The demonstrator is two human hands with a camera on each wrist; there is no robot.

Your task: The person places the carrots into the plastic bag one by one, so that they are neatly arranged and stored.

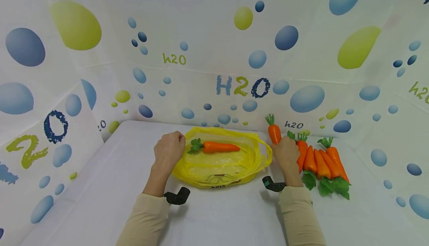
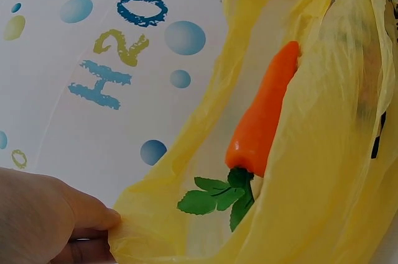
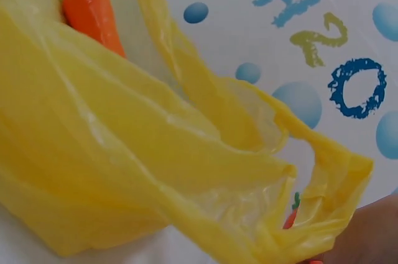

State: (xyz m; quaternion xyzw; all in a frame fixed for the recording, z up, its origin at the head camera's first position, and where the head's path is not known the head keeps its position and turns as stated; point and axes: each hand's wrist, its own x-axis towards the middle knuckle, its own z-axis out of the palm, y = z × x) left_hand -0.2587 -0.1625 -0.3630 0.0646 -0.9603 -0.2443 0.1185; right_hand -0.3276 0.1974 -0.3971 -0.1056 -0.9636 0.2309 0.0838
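Note:
In the head view a yellow plastic bag (image 1: 197, 173) lies with its mouth spread, and an orange toy carrot (image 1: 218, 147) with green leaves rests inside. My left hand (image 1: 169, 147) pinches the bag's left edge between thumb and fingers, as the left wrist view shows at the hand (image 2: 50, 214). To the right of the bag, my right hand (image 1: 287, 154) grips another carrot (image 1: 274, 133) near its lower end, its green top pointing up and away. The tip of that carrot is hidden by the hand. A handle loop (image 3: 348, 183) of the bag hangs just beside the right hand.
Several more carrots (image 1: 322, 166) lie in a row at the right of the white table (image 1: 231, 216), their leaves pointing different ways. Behind the table hangs a white sheet (image 1: 207, 22) printed with blue and green drops. Black cameras (image 1: 177, 196) are worn on both wrists.

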